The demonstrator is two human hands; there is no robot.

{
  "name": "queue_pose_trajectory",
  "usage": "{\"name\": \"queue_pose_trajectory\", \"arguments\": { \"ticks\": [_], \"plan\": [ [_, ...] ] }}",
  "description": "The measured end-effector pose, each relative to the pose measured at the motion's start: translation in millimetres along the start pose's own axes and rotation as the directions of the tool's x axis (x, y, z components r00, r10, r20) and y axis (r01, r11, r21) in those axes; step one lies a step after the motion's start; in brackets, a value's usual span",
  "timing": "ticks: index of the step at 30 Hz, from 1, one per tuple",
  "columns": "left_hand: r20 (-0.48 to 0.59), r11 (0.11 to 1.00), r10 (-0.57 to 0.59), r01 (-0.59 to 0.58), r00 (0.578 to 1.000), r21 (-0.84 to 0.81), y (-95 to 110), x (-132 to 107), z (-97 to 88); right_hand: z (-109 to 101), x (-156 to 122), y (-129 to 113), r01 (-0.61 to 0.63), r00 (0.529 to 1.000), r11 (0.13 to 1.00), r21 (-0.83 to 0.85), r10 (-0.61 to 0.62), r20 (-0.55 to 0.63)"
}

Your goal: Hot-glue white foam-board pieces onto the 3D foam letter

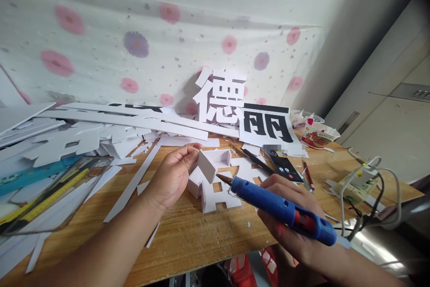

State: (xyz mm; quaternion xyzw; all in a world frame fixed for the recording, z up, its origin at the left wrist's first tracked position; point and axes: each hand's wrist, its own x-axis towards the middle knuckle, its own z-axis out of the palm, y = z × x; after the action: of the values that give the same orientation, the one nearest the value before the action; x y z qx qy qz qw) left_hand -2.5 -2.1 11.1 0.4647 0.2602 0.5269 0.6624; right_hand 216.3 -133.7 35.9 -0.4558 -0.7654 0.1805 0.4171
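Between the thumb and fingers of my left hand (179, 173) is a small white foam board strip (207, 167), held upright on a white cut-out character (210, 202) on the table. Raised side walls stand along part of that character. My right hand (289, 215) is wrapped round a blue pen-style hot glue gun (265, 199). The gun's brown tapered tip points left, at or very near the strip's lower right corner; whether they touch, I cannot tell. Part of the character is hidden behind my left hand and the strip.
A finished white raised character (221, 96) leans at the back beside a printed sheet (268, 123). Foam board scraps (67, 143) and a yellow utility knife (43, 197) lie left. On the right are a phone (285, 166), paper bowl (320, 135) and power strip (356, 184) with cables.
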Motion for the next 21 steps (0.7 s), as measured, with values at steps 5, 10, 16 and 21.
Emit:
{"name": "queue_pose_trajectory", "arguments": {
  "ticks": [5,10,16,21],
  "plan": [
    [0.007,1.0,0.016,-0.016,1.0,-0.008,-0.4,0.0,0.4,2.5,0.6,-1.2,-0.006,1.0,1.0,-0.025,0.006,-0.013],
    [0.001,1.0,0.004,-0.004,1.0,-0.02,-0.4,-0.9,0.6,2.2,-0.5,-0.5,0.002,1.0,0.999,-0.042,-0.003,-0.013],
    [-0.002,1.0,0.003,-0.003,1.0,-0.022,0.7,-1.6,2.1,1.1,-3.0,2.9,0.009,1.0,0.998,-0.065,-0.01,-0.02],
    [-0.017,1.0,0.004,-0.004,1.0,-0.026,0.8,-2.1,3.4,3.4,-3.7,6.4,0.064,0.997,0.996,-0.057,-0.066,-0.033]
  ]
}}
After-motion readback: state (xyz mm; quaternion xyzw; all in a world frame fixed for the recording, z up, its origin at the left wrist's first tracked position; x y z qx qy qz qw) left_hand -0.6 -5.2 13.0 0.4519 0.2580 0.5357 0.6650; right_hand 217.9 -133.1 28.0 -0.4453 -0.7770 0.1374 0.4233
